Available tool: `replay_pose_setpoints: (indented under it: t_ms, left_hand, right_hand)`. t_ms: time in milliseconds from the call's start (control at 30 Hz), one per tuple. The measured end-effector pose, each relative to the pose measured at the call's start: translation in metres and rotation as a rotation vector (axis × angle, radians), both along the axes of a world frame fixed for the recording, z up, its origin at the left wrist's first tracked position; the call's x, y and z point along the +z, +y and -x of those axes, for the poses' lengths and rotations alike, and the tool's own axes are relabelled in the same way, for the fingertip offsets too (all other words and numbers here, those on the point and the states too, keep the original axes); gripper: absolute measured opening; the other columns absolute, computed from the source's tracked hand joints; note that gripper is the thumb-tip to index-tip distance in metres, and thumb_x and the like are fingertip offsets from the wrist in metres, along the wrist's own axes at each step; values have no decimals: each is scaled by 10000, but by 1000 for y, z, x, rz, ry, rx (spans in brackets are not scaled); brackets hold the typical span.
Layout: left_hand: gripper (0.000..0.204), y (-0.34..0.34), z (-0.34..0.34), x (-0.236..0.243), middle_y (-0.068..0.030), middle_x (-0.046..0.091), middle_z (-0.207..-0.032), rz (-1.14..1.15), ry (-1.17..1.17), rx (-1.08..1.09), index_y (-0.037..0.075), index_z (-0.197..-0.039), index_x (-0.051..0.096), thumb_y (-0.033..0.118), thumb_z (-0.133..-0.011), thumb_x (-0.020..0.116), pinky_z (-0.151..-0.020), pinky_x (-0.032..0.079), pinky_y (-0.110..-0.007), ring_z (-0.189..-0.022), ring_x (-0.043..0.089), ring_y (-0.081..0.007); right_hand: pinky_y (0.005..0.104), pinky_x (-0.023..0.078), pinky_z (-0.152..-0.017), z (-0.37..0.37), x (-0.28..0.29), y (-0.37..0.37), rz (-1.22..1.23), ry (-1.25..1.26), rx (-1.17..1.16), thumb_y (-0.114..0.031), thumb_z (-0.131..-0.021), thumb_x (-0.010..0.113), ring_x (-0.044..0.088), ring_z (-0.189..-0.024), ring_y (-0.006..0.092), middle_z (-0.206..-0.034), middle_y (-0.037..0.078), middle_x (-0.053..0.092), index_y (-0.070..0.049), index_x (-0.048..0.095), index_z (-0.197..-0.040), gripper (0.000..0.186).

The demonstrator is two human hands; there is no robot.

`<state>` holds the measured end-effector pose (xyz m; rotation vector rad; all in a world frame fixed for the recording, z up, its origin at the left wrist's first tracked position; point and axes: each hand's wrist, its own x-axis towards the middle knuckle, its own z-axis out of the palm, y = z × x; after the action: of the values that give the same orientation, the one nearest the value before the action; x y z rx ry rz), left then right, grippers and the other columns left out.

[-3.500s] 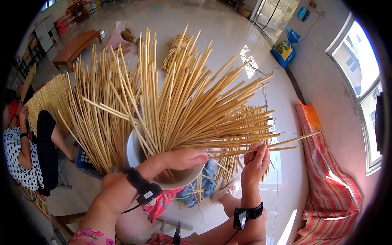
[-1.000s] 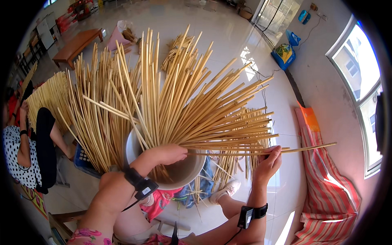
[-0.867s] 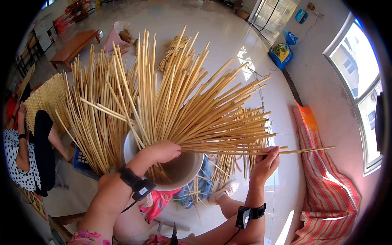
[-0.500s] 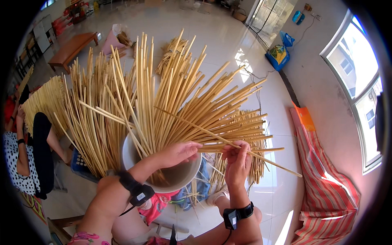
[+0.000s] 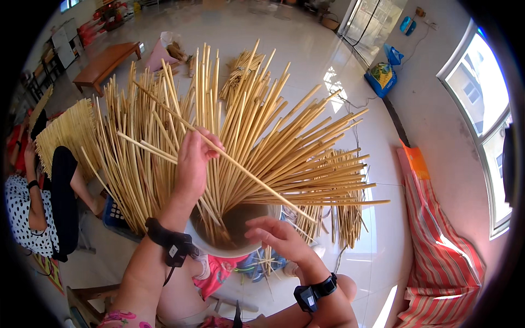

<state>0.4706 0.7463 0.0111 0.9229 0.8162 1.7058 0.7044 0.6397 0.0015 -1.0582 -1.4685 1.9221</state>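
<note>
My left hand (image 5: 194, 156) is raised among the straw-coloured sticks, holding one long stick (image 5: 262, 183) that slants from upper left down to the right. My right hand (image 5: 276, 238) hangs below that stick, over the bucket's right part, with loosely curved fingers apart and holding nothing. A dense fan of long sticks (image 5: 306, 131) stands in a white bucket (image 5: 251, 251) of cloudy water in front of my knees. A second upright mass of sticks (image 5: 117, 142) stands in a blue plastic crate (image 5: 115, 218) to the left.
At the left a co-worker (image 5: 30, 213) holds a pale mat of sticks (image 5: 65, 131). More sticks (image 5: 350, 229) lie right of the bucket. A wooden bench (image 5: 104, 60), blue sack (image 5: 380, 76), striped cloth (image 5: 437, 257) along the wall and window (image 5: 470, 87) surround me.
A long stick has swung up and leftward. My left hand has moved up from the bucket and now holds it; my right hand has moved down and left and let it go.
</note>
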Motion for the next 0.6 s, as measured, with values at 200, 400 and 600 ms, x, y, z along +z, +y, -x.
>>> replay_pose_setpoints:
  t_ms: [200, 400, 600]
  left_hand:
    - [263, 4, 37, 20, -20, 504, -734, -155, 117, 290, 85, -946, 466, 253, -1030, 283, -599, 385, -221, -626, 451, -90]
    - [206, -9, 5, 23, -15, 532, -723, -211, 553, 21, 63, -945, 505, 202, -1010, 368, -608, 428, -228, -650, 501, -99]
    - [186, -29, -55, -27, -127, 633, -862, -387, 974, -483, -16, -980, 619, 148, -901, 578, -710, 489, -327, -792, 626, -237]
  right_hand:
    - [211, 469, -674, -16, -6, 1, -4, -199, 100, -274, -968, 512, 612, -859, 81, -961, 32, 667, -46, 580, -1144, 295]
    - [218, 467, -628, -20, -15, 9, -84, -190, -212, -216, -967, 516, 607, -737, 89, -847, 50, 658, -7, 600, -1005, 229]
    - [192, 384, -543, -18, -6, 13, -245, -73, -578, -138, -915, 611, 472, -587, 47, -666, -13, 552, -23, 514, -1166, 292]
